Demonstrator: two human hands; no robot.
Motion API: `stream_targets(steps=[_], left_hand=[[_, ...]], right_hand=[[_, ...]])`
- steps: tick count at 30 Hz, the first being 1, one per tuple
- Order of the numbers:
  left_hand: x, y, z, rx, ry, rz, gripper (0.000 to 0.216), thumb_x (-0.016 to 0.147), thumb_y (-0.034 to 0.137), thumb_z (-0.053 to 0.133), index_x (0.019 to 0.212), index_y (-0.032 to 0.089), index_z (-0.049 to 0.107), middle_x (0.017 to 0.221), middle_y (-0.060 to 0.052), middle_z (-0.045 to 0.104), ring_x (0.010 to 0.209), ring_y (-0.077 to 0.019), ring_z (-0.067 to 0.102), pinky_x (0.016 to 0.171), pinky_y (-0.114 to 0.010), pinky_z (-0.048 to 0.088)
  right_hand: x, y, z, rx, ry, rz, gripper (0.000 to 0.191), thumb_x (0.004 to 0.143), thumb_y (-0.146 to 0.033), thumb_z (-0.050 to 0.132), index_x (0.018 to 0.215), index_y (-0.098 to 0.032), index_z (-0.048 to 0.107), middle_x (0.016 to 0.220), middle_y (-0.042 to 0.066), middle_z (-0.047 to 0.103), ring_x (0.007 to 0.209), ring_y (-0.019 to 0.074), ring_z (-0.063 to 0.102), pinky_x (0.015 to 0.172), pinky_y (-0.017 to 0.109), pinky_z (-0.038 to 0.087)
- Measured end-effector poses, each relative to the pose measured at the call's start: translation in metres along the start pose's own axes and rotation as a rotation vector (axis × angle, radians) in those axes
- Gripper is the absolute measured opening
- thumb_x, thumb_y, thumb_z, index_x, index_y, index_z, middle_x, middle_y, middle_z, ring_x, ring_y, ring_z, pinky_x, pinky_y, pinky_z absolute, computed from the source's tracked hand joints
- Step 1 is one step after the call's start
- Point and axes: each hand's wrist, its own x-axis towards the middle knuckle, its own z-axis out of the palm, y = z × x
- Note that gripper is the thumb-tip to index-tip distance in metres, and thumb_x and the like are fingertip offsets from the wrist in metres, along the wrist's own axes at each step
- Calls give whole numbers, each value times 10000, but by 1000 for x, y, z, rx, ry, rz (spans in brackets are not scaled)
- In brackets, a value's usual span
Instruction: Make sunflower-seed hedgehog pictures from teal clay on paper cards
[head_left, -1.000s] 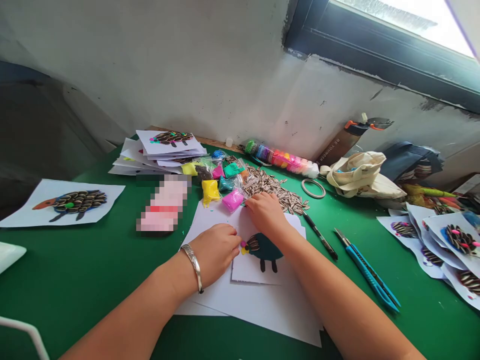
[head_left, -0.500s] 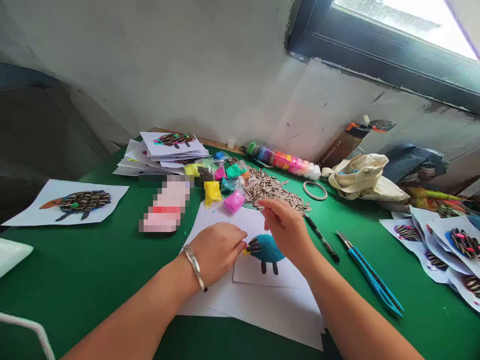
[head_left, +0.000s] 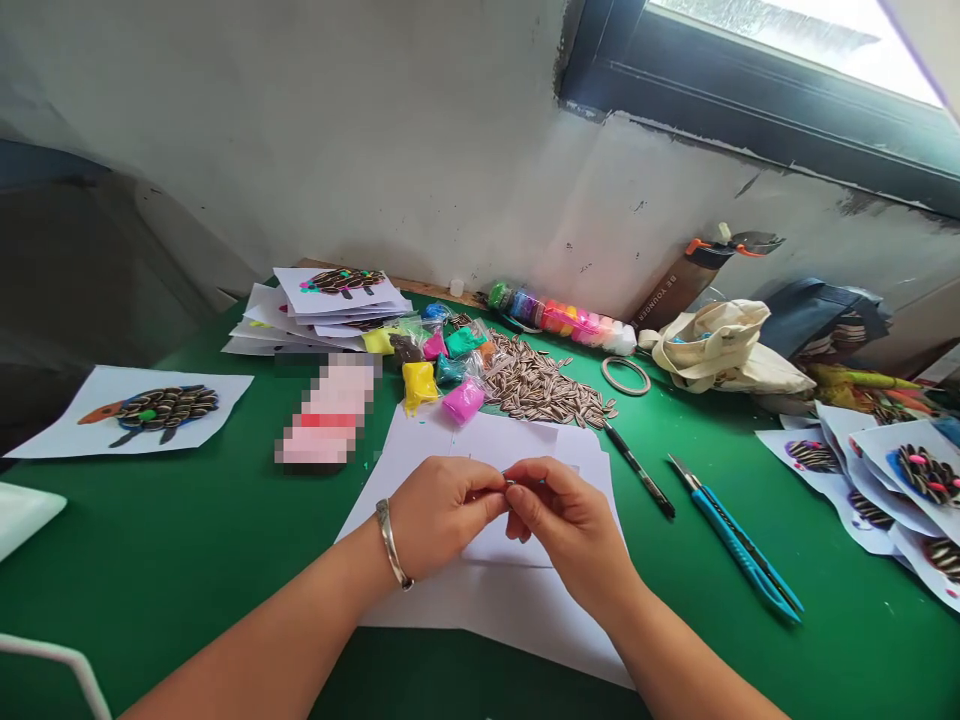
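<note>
My left hand (head_left: pixel 442 510), with a silver bracelet at the wrist, meets my right hand (head_left: pixel 562 515) at the fingertips above the white paper sheets (head_left: pixel 525 615). Both thumbs and index fingers are pinched together. Whatever is between them is too small and covered to make out. The picture on the top sheet is hidden behind my hands. Just beyond the sheets lie a pink bag of clay (head_left: pixel 463 401), a yellow bag of clay (head_left: pixel 419 386) and a heap of striped sunflower seeds (head_left: pixel 540 375).
A pen (head_left: pixel 640 470) and a blue-handled tool with a pointed metal tip (head_left: pixel 739 540) lie to the right. Seed pictures sit at left (head_left: pixel 150 412) and right (head_left: pixel 926 475). A tape ring (head_left: pixel 625 376), a cloth bag (head_left: pixel 720 350) and a bottle (head_left: pixel 679 285) stand toward the wall.
My hands were apart, with a blue clay shape and dark legs showing between them. They have come together in a pinch, covering that picture. The view has shifted slightly.
</note>
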Motion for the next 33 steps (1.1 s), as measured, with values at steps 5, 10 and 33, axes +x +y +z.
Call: stream_targets(steps=[5, 10, 33], left_hand=[[3, -1, -1, -147, 1, -234, 165, 812, 266, 559, 749, 179, 685, 663, 30, 606, 642, -130, 519, 593, -224, 395], [5, 0, 1, -284, -35, -284, 160, 764, 298, 589, 702, 169, 661, 687, 18, 617, 672, -140, 535, 636, -234, 426], [1, -11, -5, 340, 37, -62, 268, 929, 273, 455, 873, 205, 708, 844, -9, 716, 794, -171, 629, 738, -275, 448]], right_hand=[[-8, 3, -11, -443, -31, -315, 173, 878, -139, 570, 1020, -223, 623, 835, 24, 637, 704, 139, 605, 639, 287, 509], [-15, 9, -18, -593, -85, -457, 246, 910, -94, 503, 1107, -211, 593, 896, 53, 654, 754, 147, 610, 618, 265, 496], [-18, 15, -25, -791, -38, -408, 178, 933, -127, 454, 1005, -205, 597, 830, 45, 649, 693, 155, 585, 590, 273, 464]])
